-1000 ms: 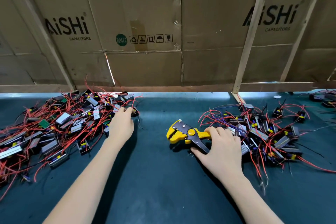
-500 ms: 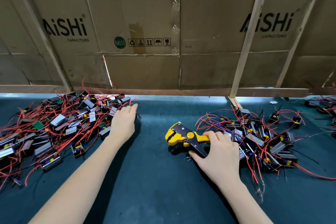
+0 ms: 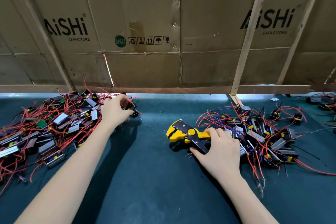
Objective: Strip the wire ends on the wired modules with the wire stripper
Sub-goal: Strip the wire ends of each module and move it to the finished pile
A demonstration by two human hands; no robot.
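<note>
A yellow and black wire stripper (image 3: 183,132) lies on the dark green mat, jaws pointing left. My right hand (image 3: 218,148) holds its handles, fingers over the yellow one and thumb under the black one. My left hand (image 3: 114,110) reaches into the right edge of the big left pile of wired modules (image 3: 45,127), with its fingers curled around a small black module (image 3: 131,106) with red wires. A second pile of modules (image 3: 260,132) with red and blue wires lies just right of my right hand.
Cardboard sheets (image 3: 145,29) on a wooden frame wall off the back of the bench. More modules (image 3: 321,101) sit at the far right edge. The mat (image 3: 151,178) between and in front of the piles shows bare green.
My left hand has moved a little toward the back and curled its fingers around a module at the pile's edge. My right hand stays on the stripper.
</note>
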